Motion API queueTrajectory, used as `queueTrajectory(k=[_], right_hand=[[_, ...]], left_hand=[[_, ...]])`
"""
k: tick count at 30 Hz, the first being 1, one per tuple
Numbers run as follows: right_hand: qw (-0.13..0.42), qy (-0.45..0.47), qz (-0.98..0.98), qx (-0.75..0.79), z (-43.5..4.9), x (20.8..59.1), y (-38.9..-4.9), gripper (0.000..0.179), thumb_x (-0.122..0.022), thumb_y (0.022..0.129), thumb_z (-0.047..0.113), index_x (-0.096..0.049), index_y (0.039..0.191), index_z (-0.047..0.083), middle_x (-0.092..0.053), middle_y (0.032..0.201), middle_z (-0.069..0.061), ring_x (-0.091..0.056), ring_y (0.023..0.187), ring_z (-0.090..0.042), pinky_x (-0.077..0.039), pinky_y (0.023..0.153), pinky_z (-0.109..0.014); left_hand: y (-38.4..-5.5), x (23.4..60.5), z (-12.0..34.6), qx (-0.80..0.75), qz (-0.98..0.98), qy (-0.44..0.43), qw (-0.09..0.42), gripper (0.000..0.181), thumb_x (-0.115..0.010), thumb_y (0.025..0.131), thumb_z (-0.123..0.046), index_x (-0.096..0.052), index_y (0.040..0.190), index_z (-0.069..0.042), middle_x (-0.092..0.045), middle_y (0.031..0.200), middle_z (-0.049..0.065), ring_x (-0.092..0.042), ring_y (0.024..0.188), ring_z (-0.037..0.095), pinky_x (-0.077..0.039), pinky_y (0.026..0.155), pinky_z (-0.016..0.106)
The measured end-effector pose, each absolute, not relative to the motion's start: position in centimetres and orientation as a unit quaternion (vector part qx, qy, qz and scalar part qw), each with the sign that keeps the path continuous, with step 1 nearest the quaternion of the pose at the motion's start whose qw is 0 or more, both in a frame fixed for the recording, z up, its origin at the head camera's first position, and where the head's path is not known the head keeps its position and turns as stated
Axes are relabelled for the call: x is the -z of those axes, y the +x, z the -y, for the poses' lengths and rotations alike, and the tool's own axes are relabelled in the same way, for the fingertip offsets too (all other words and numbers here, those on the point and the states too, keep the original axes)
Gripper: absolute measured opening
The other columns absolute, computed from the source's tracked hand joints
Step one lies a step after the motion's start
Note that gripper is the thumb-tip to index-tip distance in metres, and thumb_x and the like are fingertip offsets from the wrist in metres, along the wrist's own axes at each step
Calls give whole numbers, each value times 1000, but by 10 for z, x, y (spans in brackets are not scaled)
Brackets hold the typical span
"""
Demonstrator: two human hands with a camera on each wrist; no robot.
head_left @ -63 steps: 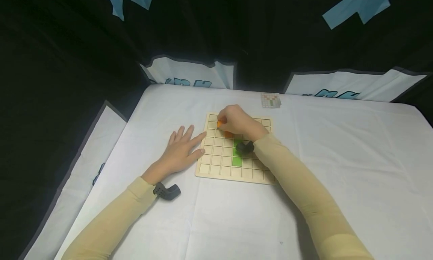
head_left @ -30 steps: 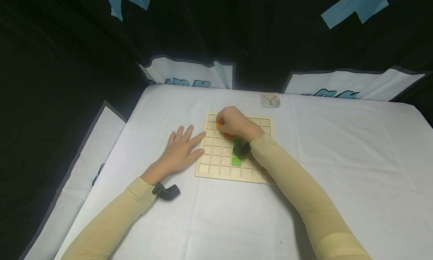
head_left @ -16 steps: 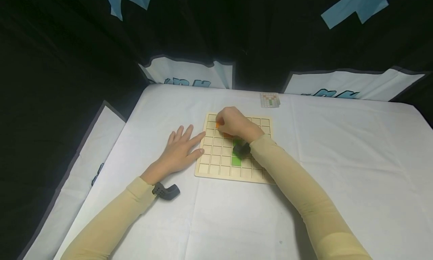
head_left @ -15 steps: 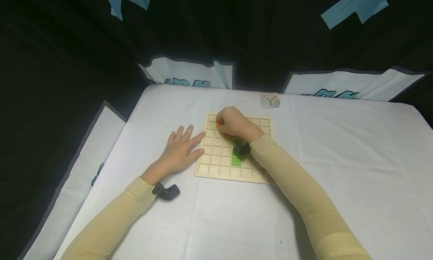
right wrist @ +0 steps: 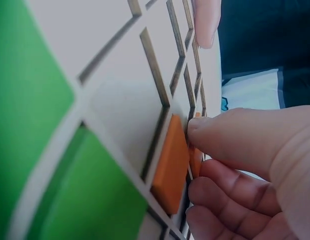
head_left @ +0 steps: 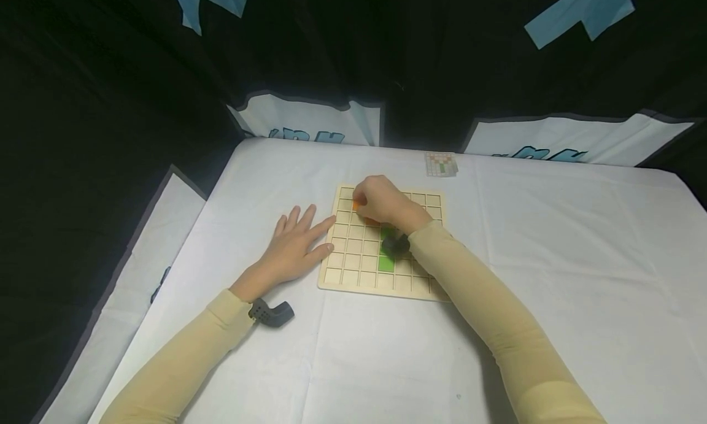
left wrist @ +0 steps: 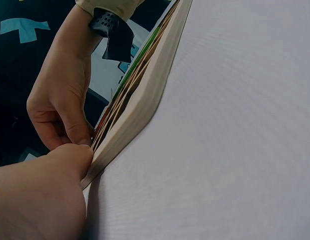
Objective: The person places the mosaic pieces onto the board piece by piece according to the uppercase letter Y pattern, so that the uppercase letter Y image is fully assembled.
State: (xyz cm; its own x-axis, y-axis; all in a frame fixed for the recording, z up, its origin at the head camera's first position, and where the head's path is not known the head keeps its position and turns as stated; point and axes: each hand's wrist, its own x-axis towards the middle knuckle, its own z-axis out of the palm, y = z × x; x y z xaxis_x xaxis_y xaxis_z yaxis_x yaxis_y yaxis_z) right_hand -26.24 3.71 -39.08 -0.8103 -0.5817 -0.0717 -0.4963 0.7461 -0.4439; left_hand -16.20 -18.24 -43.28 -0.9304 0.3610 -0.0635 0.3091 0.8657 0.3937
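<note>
A square wooden board with a grid of recessed cells lies on the white table. My right hand reaches over its far left part and pinches an orange tile between thumb and fingers, right at a cell. One cell nearer in the right wrist view sits another orange tile. Green tiles fill cells in a column below, partly hidden by the right wrist and its camera. My left hand lies flat with fingers spread, thumb and index fingertips at the board's left edge.
Beyond the board lies a small card printed with a coloured grid pattern. A white cloth covers the table. Black curtains with pieces of blue tape hang behind and to the left.
Since the oldest frame my right hand has shifted very slightly left and down with the orange tile. Over the last second it stays put, and my left hand has not moved.
</note>
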Motion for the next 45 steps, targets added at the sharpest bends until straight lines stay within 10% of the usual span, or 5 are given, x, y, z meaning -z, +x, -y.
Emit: queueTrajectory(k=[16,28,32,35,45], right_hand=[[91,-266,-938,201,-97,375,-256,10,-71,88,5,-76,96,2,-63,82,-7,-49,85,-23,-47,84,-38],[52,-256,-947,187,-153,372,-239,29,-73,88,3,-53,67,6,-52,68,-5,-47,71,-21,-43,71,-35],[41,-243,-952,181,-172,376,-230,6,-71,87,2,-70,84,-3,-64,77,-12,-54,76,-24,-50,75,-38],[50,-216,-957,188,-183,378,-223,24,-73,87,4,-75,110,-5,-73,97,-20,-61,85,-28,-55,83,-44],[62,-180,-963,191,-206,384,-206,35,-74,86,4,-72,119,-8,-72,98,-20,-58,81,-26,-52,76,-39]], left_hand=[[-163,434,182,-191,-964,172,69,63,-51,103,-47,-37,159,-23,-14,170,24,-1,156,52,-1,124,70],[-163,436,183,-189,-964,176,62,63,-51,103,-47,-38,159,-22,-15,169,25,-2,156,54,-2,123,71],[-163,435,182,-189,-964,177,63,63,-51,103,-46,-38,159,-22,-15,169,26,-2,156,54,-2,123,71],[-163,435,182,-190,-964,176,63,63,-51,103,-46,-38,159,-21,-15,169,26,-2,156,54,-1,123,71],[-163,435,182,-191,-964,176,63,63,-51,103,-46,-38,159,-22,-14,169,25,-1,156,53,-1,123,70]])
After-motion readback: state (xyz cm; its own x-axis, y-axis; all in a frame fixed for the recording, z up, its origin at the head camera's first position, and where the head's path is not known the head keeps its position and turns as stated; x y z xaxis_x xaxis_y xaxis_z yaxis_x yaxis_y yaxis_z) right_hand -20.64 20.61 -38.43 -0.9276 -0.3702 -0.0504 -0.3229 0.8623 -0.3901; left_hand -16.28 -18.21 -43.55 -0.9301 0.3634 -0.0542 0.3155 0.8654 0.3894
